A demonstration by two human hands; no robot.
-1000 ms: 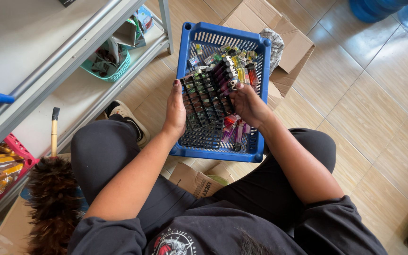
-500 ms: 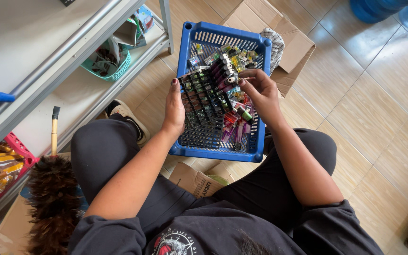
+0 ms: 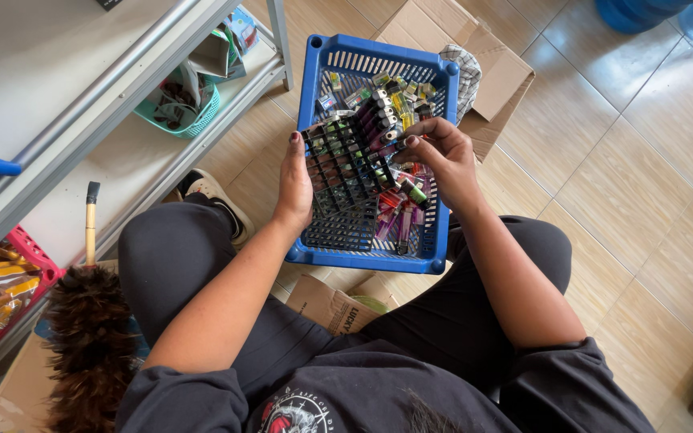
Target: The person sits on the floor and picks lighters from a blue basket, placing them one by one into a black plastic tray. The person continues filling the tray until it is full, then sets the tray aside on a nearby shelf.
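A black grid tray (image 3: 337,164) with many small square holes is held up on its edge inside a blue plastic basket (image 3: 314,88). It is steadied by the left hand (image 3: 294,180), whose thumb and fingers are closed on the tray's left side. Small lighters (image 3: 382,116) in many colours are being handled by the right hand (image 3: 435,152). Its fingers are curled close together at the tray's top right corner, but whether one lighter is pinched between them cannot be told.

Some lighters are already stood in a row along the right side of the tray. Most of the holes look empty, so the filling seems only just begun. Many loose lighters are left lying in the bottom of the basket.

The basket is rested on the person's lap. A brown cardboard box (image 3: 491,64) is seen behind it on the tiled floor (image 3: 635,176). A metal shelf (image 3: 106,104) is stood to the left, and a feather duster (image 3: 90,321) is leaned nearby.
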